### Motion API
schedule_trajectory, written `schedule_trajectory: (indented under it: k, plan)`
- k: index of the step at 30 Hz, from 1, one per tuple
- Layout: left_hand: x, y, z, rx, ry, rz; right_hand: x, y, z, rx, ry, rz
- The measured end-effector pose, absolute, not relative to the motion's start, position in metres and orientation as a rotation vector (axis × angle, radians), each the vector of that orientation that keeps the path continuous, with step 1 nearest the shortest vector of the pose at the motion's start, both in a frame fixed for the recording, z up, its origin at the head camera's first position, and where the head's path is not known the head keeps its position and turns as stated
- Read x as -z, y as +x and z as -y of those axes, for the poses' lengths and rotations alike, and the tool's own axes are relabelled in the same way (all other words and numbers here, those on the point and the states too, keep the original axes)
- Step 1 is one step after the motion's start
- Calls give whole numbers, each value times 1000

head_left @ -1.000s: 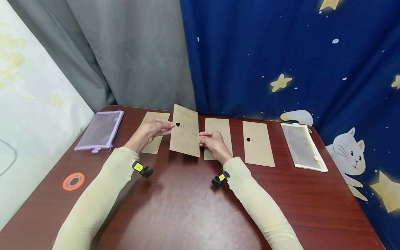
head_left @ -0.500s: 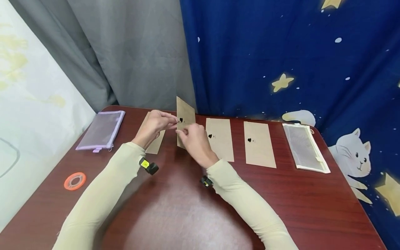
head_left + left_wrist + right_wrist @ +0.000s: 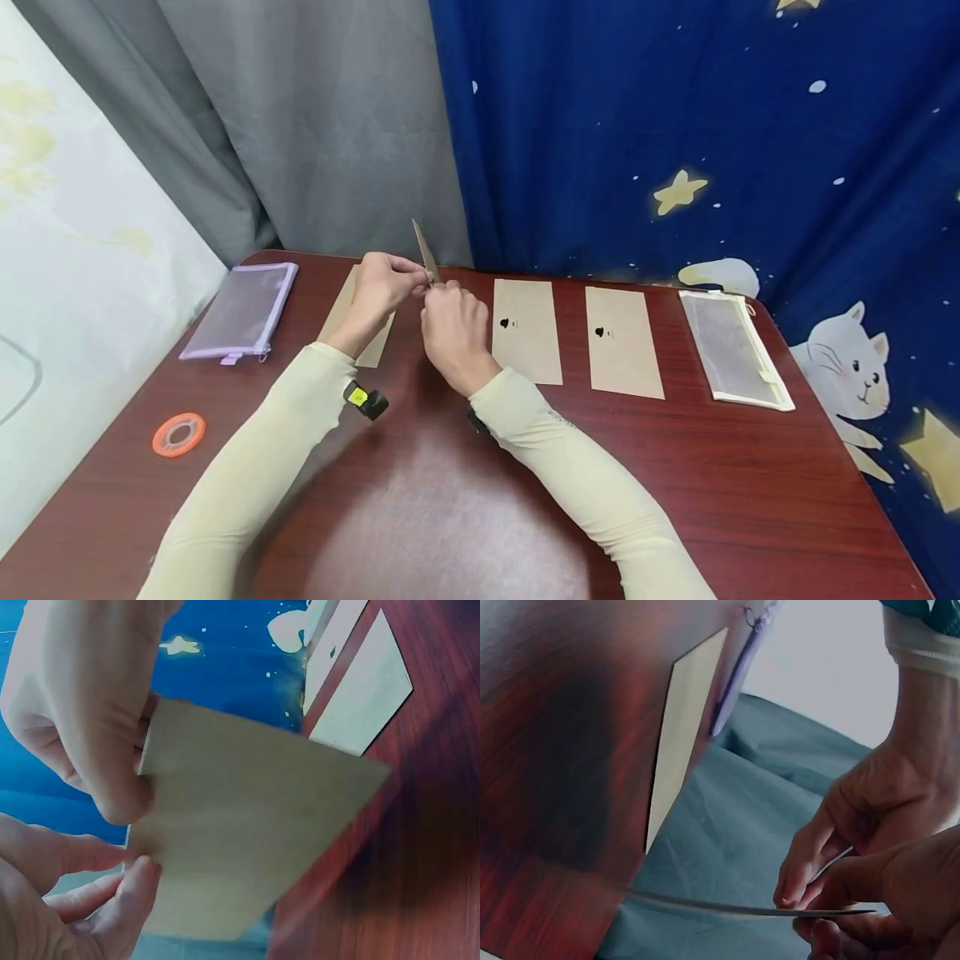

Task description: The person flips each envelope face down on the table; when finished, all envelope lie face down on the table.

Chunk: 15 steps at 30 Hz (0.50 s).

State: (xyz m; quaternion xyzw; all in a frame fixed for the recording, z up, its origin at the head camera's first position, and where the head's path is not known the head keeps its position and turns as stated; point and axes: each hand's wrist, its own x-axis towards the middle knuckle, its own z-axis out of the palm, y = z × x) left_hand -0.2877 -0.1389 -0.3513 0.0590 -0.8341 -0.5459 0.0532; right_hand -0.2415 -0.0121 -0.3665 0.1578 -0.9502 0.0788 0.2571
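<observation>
A thin brown kraft-paper notebook is held up over the back of the table, turned almost edge-on in the head view. My left hand pinches its edge between thumb and fingers. Close beside it, my right hand also pinches that edge, its fingers curled. In the left wrist view one broad plain face of the notebook shows, with thumbs and fingertips along one side. The right wrist view shows it as a narrow line between the hands.
Another brown notebook lies partly behind my left hand. Two with small black hat prints, one nearer and one farther right, lie flat. A purple mesh zip pouch, a white mesh pouch and an orange ring lie around them.
The notebook has turned from showing its printed face to nearly edge-on. My right hand has moved left, from the notebook's right side to beside my left hand.
</observation>
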Motion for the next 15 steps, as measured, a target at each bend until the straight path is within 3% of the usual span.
schedule_trajectory:
  k: [4, 10, 15]
  plan:
    - [362, -288, 140, 1858, 204, 2450, 364, -246, 11, -298, 380, 2542]
    - [394, -301, 146, 2574, 486, 2341, 358, -249, 7, -478, 308, 2548]
    - [405, -307, 146, 2702, 496, 2317, 358, -244, 6, -588, 312, 2562]
